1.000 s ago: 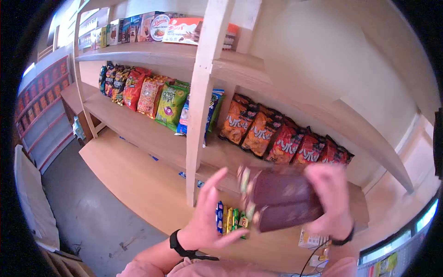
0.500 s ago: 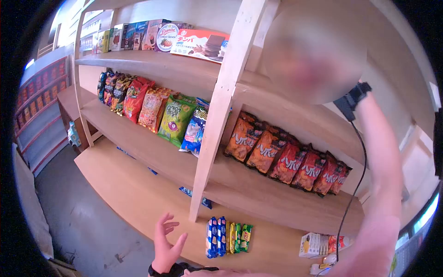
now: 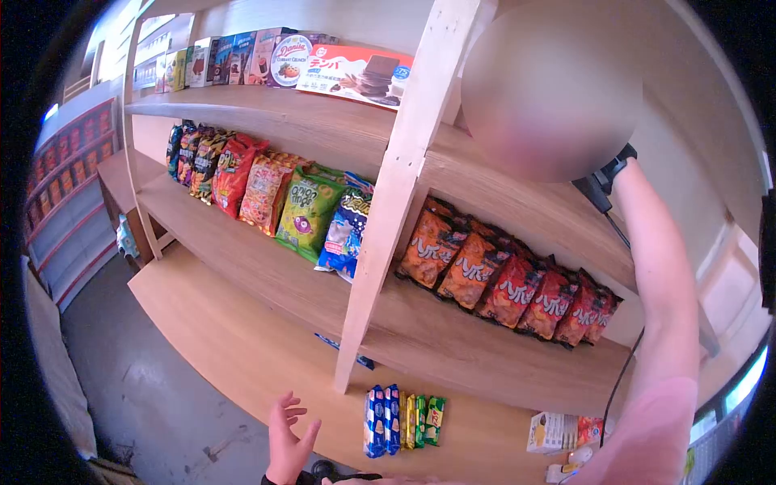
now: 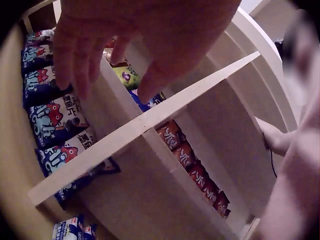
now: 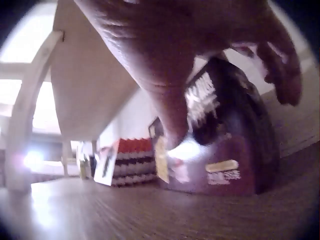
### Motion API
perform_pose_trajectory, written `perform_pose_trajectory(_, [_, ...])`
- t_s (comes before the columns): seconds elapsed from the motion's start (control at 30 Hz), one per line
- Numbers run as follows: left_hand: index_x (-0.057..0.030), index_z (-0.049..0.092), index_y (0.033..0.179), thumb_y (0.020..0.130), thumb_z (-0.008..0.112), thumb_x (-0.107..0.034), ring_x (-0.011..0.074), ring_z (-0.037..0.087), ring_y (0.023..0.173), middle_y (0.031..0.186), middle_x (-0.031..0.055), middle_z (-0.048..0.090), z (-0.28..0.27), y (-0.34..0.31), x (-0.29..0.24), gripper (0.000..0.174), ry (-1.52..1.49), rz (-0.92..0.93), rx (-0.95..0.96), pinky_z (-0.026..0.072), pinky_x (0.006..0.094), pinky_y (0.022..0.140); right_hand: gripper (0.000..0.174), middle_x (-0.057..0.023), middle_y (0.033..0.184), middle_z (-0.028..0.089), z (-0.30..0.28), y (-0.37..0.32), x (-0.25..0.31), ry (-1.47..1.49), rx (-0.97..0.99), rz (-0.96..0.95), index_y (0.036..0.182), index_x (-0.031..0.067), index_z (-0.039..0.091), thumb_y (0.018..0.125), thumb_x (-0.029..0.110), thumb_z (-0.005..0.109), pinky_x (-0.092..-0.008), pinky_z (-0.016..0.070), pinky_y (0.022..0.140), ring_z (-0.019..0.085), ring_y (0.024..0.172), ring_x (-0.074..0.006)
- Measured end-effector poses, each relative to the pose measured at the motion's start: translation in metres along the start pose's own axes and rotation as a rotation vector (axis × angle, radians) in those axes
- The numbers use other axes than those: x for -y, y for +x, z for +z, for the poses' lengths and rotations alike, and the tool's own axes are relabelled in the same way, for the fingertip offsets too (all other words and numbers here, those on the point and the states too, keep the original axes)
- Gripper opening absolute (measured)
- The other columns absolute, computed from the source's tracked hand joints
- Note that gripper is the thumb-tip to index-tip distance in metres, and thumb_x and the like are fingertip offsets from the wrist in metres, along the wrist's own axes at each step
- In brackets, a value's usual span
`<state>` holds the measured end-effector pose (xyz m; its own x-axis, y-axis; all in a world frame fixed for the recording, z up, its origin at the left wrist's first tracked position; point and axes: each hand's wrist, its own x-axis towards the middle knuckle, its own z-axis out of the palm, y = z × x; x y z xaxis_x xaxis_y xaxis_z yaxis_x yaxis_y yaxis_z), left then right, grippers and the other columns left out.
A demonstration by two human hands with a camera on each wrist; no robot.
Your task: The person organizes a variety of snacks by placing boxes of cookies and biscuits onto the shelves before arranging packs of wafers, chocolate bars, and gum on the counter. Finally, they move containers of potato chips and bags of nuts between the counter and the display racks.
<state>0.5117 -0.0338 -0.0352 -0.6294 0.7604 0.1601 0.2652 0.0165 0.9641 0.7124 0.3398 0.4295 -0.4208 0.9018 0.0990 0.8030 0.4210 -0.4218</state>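
Observation:
In the right wrist view, my right hand (image 5: pixel 165 60) is over a dark maroon snack box (image 5: pixel 225 155) that stands upright on a wooden shelf (image 5: pixel 100 210). The thumb lies against the printed front, and the fingers hang down on the far right side. In the head view a blurred patch hides this hand; its forearm (image 3: pixel 663 250) reaches to the upper right shelf. My left hand (image 3: pixel 293 440) is held low with nothing in it, fingers loosely spread. Near it, small blue, yellow and green snack packs (image 3: pixel 384 420) lie in a row on the lowest board (image 3: pixel 234 339).
An upright wooden post (image 3: pixel 396 186) divides the shelves. Orange and red snack bags (image 3: pixel 513 291) line the middle right shelf. Green and blue bags (image 3: pixel 311 214) stand left of the post, boxes (image 3: pixel 356 74) above them. Beside the maroon box is a stack with striped sides (image 5: pixel 132 165).
My right hand carried the dark box from in front of me up to the upper right shelf. The left hand let go of the box's side and dropped lower.

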Motion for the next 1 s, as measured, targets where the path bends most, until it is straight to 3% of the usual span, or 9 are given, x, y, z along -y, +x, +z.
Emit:
perform_pose_trajectory(0.1, [-0.0068,0.037,0.13,0.074,0.07,-0.003,0.0195,0.057,0.098,0.115,0.0101,0.051,0.004,-0.001,0.004,0.065,-0.012,0.007,0.026,0.045,0.0345,0.083,0.037,-0.0032,0.083,0.064,0.006,0.017,-0.011,0.104,-0.073,0.015,0.103,0.0057,0.06,0.075,0.024,0.076,-0.0211,0.0455,0.049,0.059,0.067,-0.0077])
perform_pose_trajectory(0.2, [-0.0066,0.038,0.129,0.074,0.07,-0.002,0.0192,0.057,0.097,0.114,0.0095,0.052,0.008,0.001,0.008,0.064,-0.025,-0.003,0.036,0.0447,0.0342,0.082,0.032,-0.0015,0.087,0.064,0.012,0.04,-0.021,0.134,-0.159,-0.026,0.097,0.0078,0.065,0.074,0.026,0.077,-0.0237,0.0477,0.055,0.057,0.071,-0.0114])
perform_pose_trajectory(0.47, [-0.0045,0.043,0.124,0.073,0.07,0.001,0.0198,0.058,0.095,0.109,0.01,0.054,0.017,-0.006,0.012,0.059,0.028,0.048,0.053,0.0459,0.0326,0.081,0.035,-0.0025,0.091,0.064,0.015,0.045,-0.023,0.15,-0.15,-0.145,0.102,0.0061,0.064,0.076,0.025,0.076,-0.0221,0.0506,0.054,0.057,0.071,-0.01])
perform_pose_trajectory(0.57, [-0.0036,0.044,0.123,0.073,0.071,0.0,0.0204,0.058,0.096,0.11,0.0109,0.054,0.018,-0.009,0.004,0.056,0.098,0.065,0.076,0.0465,0.0326,0.081,0.049,-0.0061,0.098,0.064,0.014,0.026,-0.013,-0.098,-0.247,-0.139,0.112,0.0052,0.058,0.078,0.037,0.073,-0.0286,0.0536,0.066,0.061,0.082,-0.0154])
perform_pose_trajectory(0.7, [-0.0041,0.045,0.123,0.074,0.071,-0.002,0.0205,0.059,0.097,0.112,0.0113,0.055,0.02,-0.014,0.005,0.056,0.163,0.088,0.106,0.0463,0.0326,0.082,0.054,-0.0119,0.093,0.066,-0.021,-0.027,0.014,-0.457,-0.38,-0.38,0.108,0.0012,0.06,0.076,0.043,0.072,-0.0346,0.0505,0.064,0.061,0.078,-0.0193])
perform_pose_trajectory(0.8, [-0.0042,0.046,0.122,0.076,0.07,-0.003,0.0201,0.059,0.098,0.112,0.0107,0.057,0.028,-0.016,0.001,0.052,0.18,0.066,0.164,0.0461,0.0324,0.082,0.053,-0.0189,0.12,0.057,-0.01,-0.137,0.049,-0.364,-0.706,-0.501,0.123,-0.0003,0.051,0.082,0.029,0.067,-0.0318,0.0511,0.085,0.058,0.104,-0.0236])
perform_pose_trajectory(0.9, [-0.0037,0.049,0.119,0.079,0.068,-0.003,0.0194,0.059,0.097,0.11,0.0098,0.058,0.037,-0.014,0.002,0.045,0.206,0.073,0.278,0.0461,0.0328,0.083,0.055,-0.0185,0.122,0.056,-0.008,-0.216,0.013,-0.403,-0.698,-0.392,0.124,-0.0017,0.05,0.084,0.033,0.065,-0.0301,0.0513,0.085,0.059,0.103,-0.0231])
perform_pose_trajectory(0.97, [-0.0028,0.052,0.115,0.081,0.064,-0.001,0.0185,0.058,0.097,0.106,0.0088,0.059,0.047,-0.012,0.002,0.036,0.206,0.093,0.323,0.0458,0.0329,0.084,0.053,-0.018,0.123,0.055,-0.016,-0.261,-0.035,-0.594,-0.386,-0.776,0.125,-0.0009,0.049,0.086,0.033,0.063,-0.0324,0.0503,0.087,0.058,0.104,-0.0237])
perform_pose_trajectory(1.0, [-0.0028,0.052,0.115,0.081,0.064,-0.001,0.0185,0.058,0.097,0.106,0.0088,0.059,0.05,-0.013,0.001,0.036,0.226,0.087,0.388,0.0458,0.0329,0.084,0.053,-0.018,0.123,0.055,-0.012,-0.277,-0.075,-0.583,-0.371,-0.71,0.125,-0.0009,0.049,0.086,0.033,0.063,-0.0324,0.0503,0.087,0.058,0.104,-0.0237])
